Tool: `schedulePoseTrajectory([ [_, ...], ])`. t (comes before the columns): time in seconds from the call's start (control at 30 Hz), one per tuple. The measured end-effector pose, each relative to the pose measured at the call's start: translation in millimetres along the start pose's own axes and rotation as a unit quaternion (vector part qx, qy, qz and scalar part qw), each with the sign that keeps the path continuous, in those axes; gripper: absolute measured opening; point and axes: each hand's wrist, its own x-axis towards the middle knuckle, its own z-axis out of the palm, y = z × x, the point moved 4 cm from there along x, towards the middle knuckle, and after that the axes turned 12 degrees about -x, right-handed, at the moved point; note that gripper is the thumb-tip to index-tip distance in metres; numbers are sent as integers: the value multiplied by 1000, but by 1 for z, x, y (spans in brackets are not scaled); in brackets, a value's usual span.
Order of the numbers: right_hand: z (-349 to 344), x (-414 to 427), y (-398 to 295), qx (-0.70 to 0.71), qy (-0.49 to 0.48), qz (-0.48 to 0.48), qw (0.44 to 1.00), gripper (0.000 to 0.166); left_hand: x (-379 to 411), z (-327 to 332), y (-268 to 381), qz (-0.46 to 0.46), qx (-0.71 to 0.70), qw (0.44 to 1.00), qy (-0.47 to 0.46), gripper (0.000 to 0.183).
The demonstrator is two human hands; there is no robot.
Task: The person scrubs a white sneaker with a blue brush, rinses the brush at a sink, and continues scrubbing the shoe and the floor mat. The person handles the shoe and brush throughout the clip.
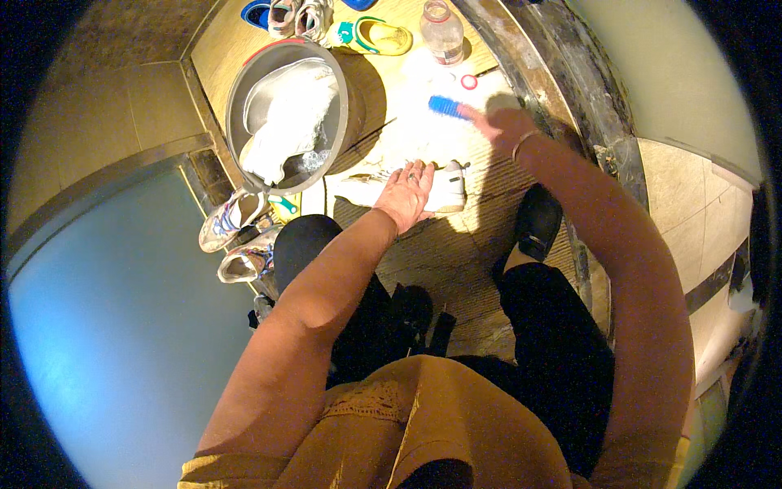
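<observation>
My left hand point(406, 194) lies over the middle of a white shoe point(449, 191) on the ribbed floor, the shoe's heel pointing right. Whether its fingers grip the shoe or only rest on it, I cannot tell. Up and to the right, my right hand point(502, 129) is shut on a blue brush point(445, 106), held above the brightly lit floor and slightly blurred. A grey bucket point(344, 116) stands left of the brush, with white shoes point(292, 110) and some suds inside. Near the brush lies a small red-rimmed cap point(469, 82), below an uncapped clear plastic bottle point(442, 36).
A yellow clog point(383, 36) and worn sneakers point(313, 19) stand beyond the bucket. More used sneakers point(223, 223) sit left of my knee, by a door sill. A worn raised edge point(574, 79) runs along the right, beside my black shoe point(537, 223).
</observation>
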Motion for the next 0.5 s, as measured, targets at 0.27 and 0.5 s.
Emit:
schedulePoseTrajectory([
  [0.27, 4, 1, -55, 24, -10, -88, 996, 48, 1, -6, 3, -16, -5, 999, -29, 94],
  [0.5, -9, 18, 23, 40, 5, 92, 995, 45, 0, 2, -1, 5, -2, 1000, 5, 93],
])
